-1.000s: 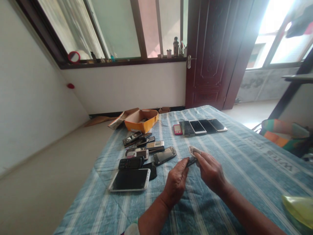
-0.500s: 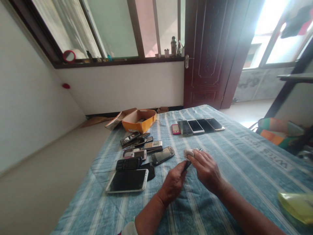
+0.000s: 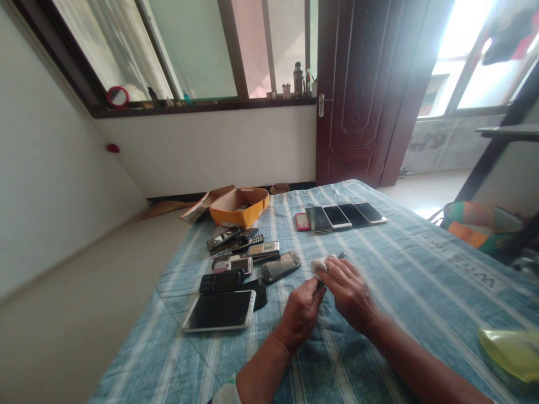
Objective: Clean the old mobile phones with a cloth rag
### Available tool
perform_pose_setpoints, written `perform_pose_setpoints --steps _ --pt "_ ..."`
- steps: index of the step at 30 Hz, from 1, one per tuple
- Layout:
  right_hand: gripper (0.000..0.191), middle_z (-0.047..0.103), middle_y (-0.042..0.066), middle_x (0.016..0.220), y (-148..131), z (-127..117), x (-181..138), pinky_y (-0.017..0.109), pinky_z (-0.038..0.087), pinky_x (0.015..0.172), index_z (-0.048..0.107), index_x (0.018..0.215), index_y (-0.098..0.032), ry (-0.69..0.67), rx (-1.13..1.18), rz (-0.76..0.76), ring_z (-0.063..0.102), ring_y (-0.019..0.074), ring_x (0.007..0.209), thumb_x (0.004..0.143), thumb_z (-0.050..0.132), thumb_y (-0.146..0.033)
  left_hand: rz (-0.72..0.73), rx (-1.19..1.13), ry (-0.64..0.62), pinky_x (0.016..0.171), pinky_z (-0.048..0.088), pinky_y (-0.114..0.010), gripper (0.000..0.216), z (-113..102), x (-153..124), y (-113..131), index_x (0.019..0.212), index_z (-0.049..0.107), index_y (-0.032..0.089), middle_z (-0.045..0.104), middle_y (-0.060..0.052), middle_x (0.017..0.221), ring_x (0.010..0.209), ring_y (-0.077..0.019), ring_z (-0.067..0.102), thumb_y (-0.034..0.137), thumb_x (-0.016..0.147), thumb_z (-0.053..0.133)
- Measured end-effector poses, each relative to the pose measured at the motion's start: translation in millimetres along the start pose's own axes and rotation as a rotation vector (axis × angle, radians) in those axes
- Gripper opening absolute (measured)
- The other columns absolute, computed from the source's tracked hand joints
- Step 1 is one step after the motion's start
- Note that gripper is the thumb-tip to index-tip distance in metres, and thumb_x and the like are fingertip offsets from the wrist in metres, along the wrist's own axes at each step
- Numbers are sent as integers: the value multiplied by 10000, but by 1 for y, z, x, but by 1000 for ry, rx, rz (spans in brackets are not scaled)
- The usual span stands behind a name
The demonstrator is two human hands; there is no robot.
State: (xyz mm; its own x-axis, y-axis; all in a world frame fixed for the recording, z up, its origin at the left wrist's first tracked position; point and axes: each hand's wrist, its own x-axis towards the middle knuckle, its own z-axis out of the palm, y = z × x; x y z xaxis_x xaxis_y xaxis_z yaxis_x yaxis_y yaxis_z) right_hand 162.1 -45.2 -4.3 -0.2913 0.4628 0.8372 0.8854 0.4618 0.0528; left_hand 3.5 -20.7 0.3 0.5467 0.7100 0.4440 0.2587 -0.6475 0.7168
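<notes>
My left hand (image 3: 302, 307) is closed round the near end of a dark mobile phone (image 3: 342, 255), mostly covered by my fingers. Over its upper face my right hand (image 3: 347, 283) presses a white cloth (image 3: 319, 265), which bunches out beside the fingertips. Left of my hands lies a grey touchscreen phone (image 3: 281, 267). Several older phones are piled beyond it, among them a black keypad phone (image 3: 222, 281). A large white phone with a black screen (image 3: 219, 311) lies nearest on that side.
An open orange cardboard box (image 3: 242, 212) stands at the far left of the striped blue cloth (image 3: 290, 359). Several phones lie in a row at the back, with a small pink phone (image 3: 302, 221) at the left end. A yellow translucent item (image 3: 511, 353) is at right.
My right hand and the white cloth have slid a little toward my left hand along the phone. The phone has tilted slightly, while the other phones stay in place.
</notes>
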Motion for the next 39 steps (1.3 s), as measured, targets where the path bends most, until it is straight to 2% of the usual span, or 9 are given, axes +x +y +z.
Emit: perform_pose_setpoints --steps 5,9,13,17,21,25,29,33,39 --pt "291 677 110 1106 3 0 -1 457 397 1018 673 1086 -147 -28 -27 12 584 258 1143 955 417 -103 20 79 22 725 542 -283 242 2 1 0 984 620 160 700 -76 862 784 -202 682 267 993 403" --pt "300 684 108 1115 17 2 -6 460 356 1057 668 1085 -153 -48 -76 54 588 249 1141 948 411 -85 67 121 32 749 556 -300 232 2 1 -1 1061 622 158 715 -91 908 826 -219 696 246 971 427" --pt "329 683 117 1133 27 3 -10 458 378 1041 669 1094 -165 -49 -106 108 588 243 1142 946 389 -76 75 121 34 766 565 -297 245 1 0 -2 1103 628 175 725 -82 935 844 -216 699 252 960 445" --pt "313 686 127 1112 18 2 -8 471 408 1015 681 1066 -151 -21 -78 81 597 263 1130 944 401 -88 80 103 45 775 561 -298 252 1 -1 -1 1098 627 168 724 -91 951 859 -219 700 258 970 430" --pt "304 683 108 1110 -1 -2 -3 460 412 1015 684 1072 -170 -28 -11 13 567 262 1179 947 414 -108 58 68 51 707 550 -283 273 0 0 0 981 637 154 715 -97 863 763 -206 687 283 993 396" --pt "306 685 100 1083 0 -4 -1 461 393 1021 690 1033 -169 -44 -44 23 558 263 1179 954 400 -109 50 65 44 705 547 -272 259 -1 0 1 955 637 168 708 -75 824 738 -190 678 275 989 403" --pt "286 687 105 1033 18 -5 -4 431 415 956 695 984 -157 -47 -138 94 561 275 1144 947 416 -102 61 82 15 786 558 -310 264 -1 -1 1 1085 634 155 716 -104 948 859 -220 692 253 972 417" --pt "287 684 111 994 28 -7 -5 363 450 834 695 996 -162 -52 -201 156 574 254 1060 950 416 -113 42 86 -13 769 564 -307 293 0 -3 0 1131 633 164 717 -99 956 866 -217 690 272 974 411" --pt "276 673 110 954 8 -9 0 357 504 803 708 901 -170 -15 -120 121 583 242 969 951 439 -137 60 65 12 794 554 -314 270 2 -4 -1 1094 625 168 711 -97 945 866 -214 680 288 982 411"
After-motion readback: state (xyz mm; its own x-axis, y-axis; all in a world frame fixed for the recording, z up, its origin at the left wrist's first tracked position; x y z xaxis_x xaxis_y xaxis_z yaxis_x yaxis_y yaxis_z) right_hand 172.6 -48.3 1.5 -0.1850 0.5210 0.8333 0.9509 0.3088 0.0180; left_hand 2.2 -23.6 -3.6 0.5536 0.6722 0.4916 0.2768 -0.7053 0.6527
